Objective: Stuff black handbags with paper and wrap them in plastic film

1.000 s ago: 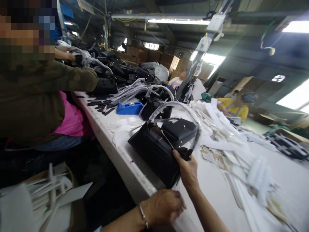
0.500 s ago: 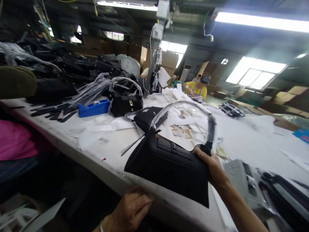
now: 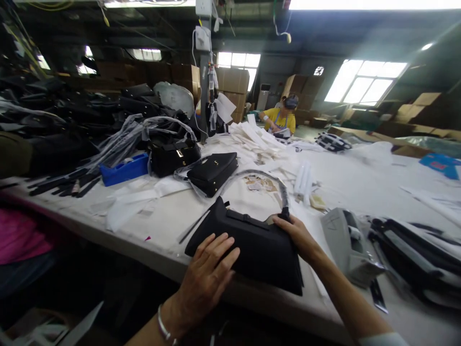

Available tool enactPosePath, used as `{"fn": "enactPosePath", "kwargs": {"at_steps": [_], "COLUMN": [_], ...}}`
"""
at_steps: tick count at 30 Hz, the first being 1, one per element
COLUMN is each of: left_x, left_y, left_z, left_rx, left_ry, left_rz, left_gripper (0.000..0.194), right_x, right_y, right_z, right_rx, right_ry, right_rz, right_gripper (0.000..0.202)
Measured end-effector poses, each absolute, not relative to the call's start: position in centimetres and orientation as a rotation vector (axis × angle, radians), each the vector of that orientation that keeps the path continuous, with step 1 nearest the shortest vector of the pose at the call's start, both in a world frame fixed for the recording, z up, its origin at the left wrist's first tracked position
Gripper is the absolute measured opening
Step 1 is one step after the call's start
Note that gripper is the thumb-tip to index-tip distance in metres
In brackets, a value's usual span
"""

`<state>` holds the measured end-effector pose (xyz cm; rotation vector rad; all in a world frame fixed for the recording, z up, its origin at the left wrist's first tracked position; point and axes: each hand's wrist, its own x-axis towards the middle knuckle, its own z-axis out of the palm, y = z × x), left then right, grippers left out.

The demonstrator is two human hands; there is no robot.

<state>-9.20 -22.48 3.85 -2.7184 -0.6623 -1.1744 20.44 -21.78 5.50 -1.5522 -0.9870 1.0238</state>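
A black handbag (image 3: 252, 247) lies tilted at the table's near edge, its plastic-wrapped handle arching up behind it. My right hand (image 3: 297, 235) grips its upper right corner by the handle's base. Against the bag's lower left side rests my left hand (image 3: 211, 269), fingers stretched out and slightly apart, with a bracelet on the wrist. Just behind are a smaller black bag (image 3: 213, 173) partly in clear plastic and another black bag (image 3: 173, 156) with a metal clasp.
A blue tape dispenser (image 3: 124, 169) stands left, beside black straps. A grey dispenser (image 3: 347, 245) and wrapped black items (image 3: 418, 254) lie right. White papers (image 3: 252, 139) are heaped behind. Across the table sits a person in yellow (image 3: 279, 119). Pink clothing (image 3: 21, 235) shows at left.
My left hand has risen from below the table edge onto the bag, its fingers now spread. The bag has tipped flatter in my right hand. The view has shifted.
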Motion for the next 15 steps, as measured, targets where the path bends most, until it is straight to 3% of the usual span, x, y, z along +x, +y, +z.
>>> {"fn": "enactPosePath", "kwargs": {"at_steps": [3, 7, 11, 15], "left_x": [-8.7, -8.0, -7.6, -7.6], "left_y": [-22.6, -23.2, -24.0, -24.8], "left_z": [4.0, 2.7, 0.2, -1.1], "left_rx": [-2.746, -2.743, -2.698, -2.66], "left_ry": [-0.648, -0.637, -0.661, -0.681], "left_rz": [-1.055, -1.017, -1.087, -1.15], "left_gripper": [0.043, 0.039, 0.036, 0.033], "right_x": [20.7, 20.5, 19.3, 19.3], "right_y": [-22.0, -22.0, -21.7, -21.1], "right_z": [6.4, 7.6, 8.6, 8.4], "right_rx": [-1.638, -1.691, -1.61, -1.482], "right_ry": [-1.159, -1.263, -1.421, -1.323], "right_rz": [0.835, 0.281, -0.048, 0.003], "right_gripper": [0.047, 0.062, 0.045, 0.038]}}
